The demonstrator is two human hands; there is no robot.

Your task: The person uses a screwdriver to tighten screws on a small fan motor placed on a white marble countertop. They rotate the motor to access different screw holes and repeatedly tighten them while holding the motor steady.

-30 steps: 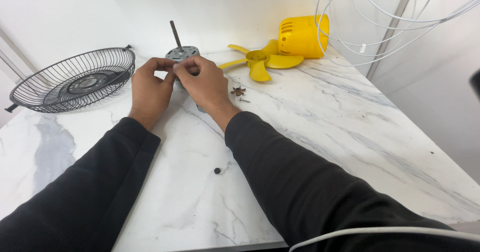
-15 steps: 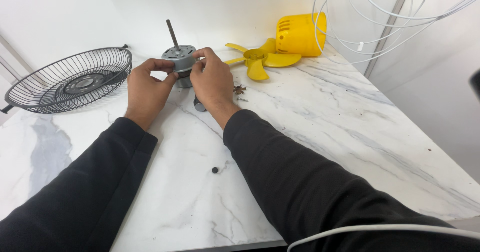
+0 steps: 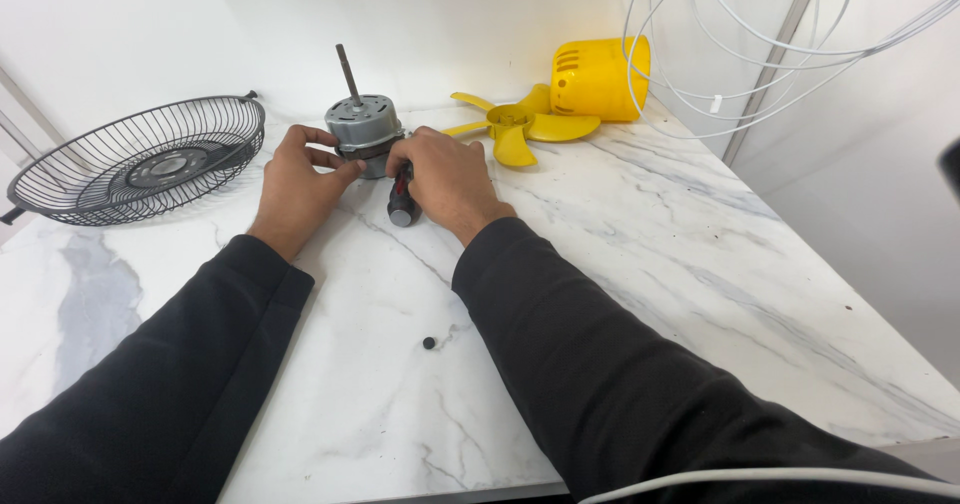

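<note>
My left hand (image 3: 298, 179) and right hand (image 3: 447, 179) both close around the grey motor (image 3: 364, 134), one on each side; it stands upright on the marble counter (image 3: 640, 264) with its shaft pointing up. Under my right palm I also see a dark screwdriver handle (image 3: 401, 204), though I cannot tell if I grip it. Nearer me lies a small black knob (image 3: 429, 343). Further left sits a wire fan guard (image 3: 140, 162); behind, a yellow fan blade (image 3: 515, 127) and yellow housing (image 3: 598, 79).

Both hands (image 3: 300, 179) (image 3: 447, 179) grip grey motor (image 3: 364, 130), screwdriver (image 3: 401, 201) beneath.
</note>
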